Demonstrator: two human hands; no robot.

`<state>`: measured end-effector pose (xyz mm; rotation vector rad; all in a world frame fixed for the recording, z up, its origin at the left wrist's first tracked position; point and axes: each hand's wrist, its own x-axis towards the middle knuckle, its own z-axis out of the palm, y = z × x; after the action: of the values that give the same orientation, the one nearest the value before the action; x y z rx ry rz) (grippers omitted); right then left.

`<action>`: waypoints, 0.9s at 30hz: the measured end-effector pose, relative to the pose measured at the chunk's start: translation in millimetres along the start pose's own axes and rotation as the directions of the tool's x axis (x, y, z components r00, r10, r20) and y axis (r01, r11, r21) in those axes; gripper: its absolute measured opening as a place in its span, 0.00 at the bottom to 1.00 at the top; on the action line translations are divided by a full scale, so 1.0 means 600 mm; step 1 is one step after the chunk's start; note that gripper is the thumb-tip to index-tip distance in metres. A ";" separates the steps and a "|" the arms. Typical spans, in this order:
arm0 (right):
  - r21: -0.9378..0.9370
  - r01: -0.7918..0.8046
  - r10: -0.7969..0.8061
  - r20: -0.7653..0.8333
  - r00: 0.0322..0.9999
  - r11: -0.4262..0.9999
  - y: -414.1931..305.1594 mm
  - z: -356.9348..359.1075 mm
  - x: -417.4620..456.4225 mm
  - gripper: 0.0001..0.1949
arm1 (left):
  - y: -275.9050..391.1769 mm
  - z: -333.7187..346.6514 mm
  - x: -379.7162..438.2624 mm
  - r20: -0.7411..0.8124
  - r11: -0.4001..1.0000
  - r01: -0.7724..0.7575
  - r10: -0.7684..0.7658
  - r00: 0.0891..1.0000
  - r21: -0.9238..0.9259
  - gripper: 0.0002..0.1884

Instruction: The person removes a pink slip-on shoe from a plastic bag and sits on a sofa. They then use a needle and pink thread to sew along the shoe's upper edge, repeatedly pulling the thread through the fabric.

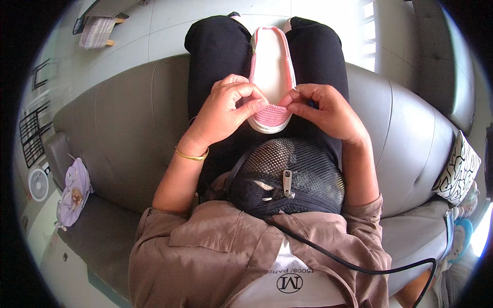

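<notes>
A pink crocheted shoe (pixel 272 116) with a white sole and a pale insole lies lengthwise between the thighs, its pink knitted part towards me. My left hand (pixel 235 102) pinches the left end of that part's edge between thumb and fingertips. Opposite it, my right hand (pixel 319 107) has its thumb and index finger at the right end of the same edge. A small dark blue object shows behind the right fingers; what it is cannot be told. Just below the hands, a black mesh bag (pixel 292 173) with a metal zip pull rests against my body.
I sit on a grey leather sofa (pixel 115 115). A lilac bag (pixel 74 192) lies at its left end, and a patterned cushion (pixel 460 169) stands at its right end. A black cord (pixel 358 267) crosses my shirt. Further left stands a white fan (pixel 38 184).
</notes>
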<state>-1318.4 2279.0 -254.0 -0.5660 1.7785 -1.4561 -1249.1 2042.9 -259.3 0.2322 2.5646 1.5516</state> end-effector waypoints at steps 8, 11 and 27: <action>-0.240 0.006 -0.004 0.008 1.000 0.971 -0.022 -0.002 -0.001 0.10 | -0.002 -0.011 -0.002 0.065 1.000 0.007 -0.007 0.998 0.000 0.08; -0.257 0.163 -0.176 -0.025 0.984 0.953 -0.009 0.010 0.002 0.10 | -0.008 -0.009 -0.001 0.047 0.999 -0.040 0.039 0.998 0.032 0.08; -0.294 0.153 -0.156 0.013 0.988 0.944 -0.021 0.007 0.004 0.09 | -0.023 -0.014 -0.001 0.093 0.955 -0.278 0.269 0.959 0.102 0.08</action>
<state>-1318.3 2271.7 -242.6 -0.8684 2.0135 -1.3037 -1251.2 2029.0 -267.7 0.6749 2.6514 1.4424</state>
